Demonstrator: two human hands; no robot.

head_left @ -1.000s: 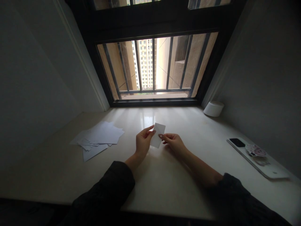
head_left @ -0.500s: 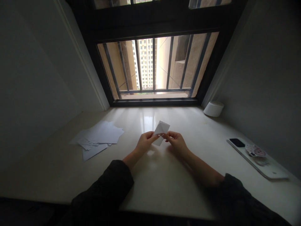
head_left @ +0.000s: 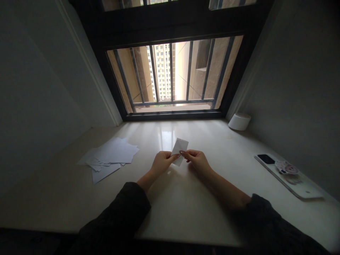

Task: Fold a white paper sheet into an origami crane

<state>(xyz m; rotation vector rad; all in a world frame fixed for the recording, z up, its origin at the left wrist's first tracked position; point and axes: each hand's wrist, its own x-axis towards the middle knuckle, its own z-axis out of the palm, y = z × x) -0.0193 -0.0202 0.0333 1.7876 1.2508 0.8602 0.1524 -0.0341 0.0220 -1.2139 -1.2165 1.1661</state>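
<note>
A small folded piece of white paper [head_left: 181,144] is held up over the pale sill, tilted, with crease lines on its face. My left hand [head_left: 162,162] grips its left edge, the thumb lying across the front. From the other side my right hand [head_left: 198,160] pinches it, thumb pressed on the paper near the left thumb. The fingers behind the paper are mostly hidden.
Loose white sheets [head_left: 114,154] lie in an overlapping pile to the left. On the right are a phone [head_left: 289,177] with a cartoon grip on its back and a white round device [head_left: 239,122] by the wall. A dark-framed barred window [head_left: 170,116] stands behind.
The paper has turned slightly more upright between my hands. My left thumb has slid a little lower, apart from the right thumb. The view has shifted slightly.
</note>
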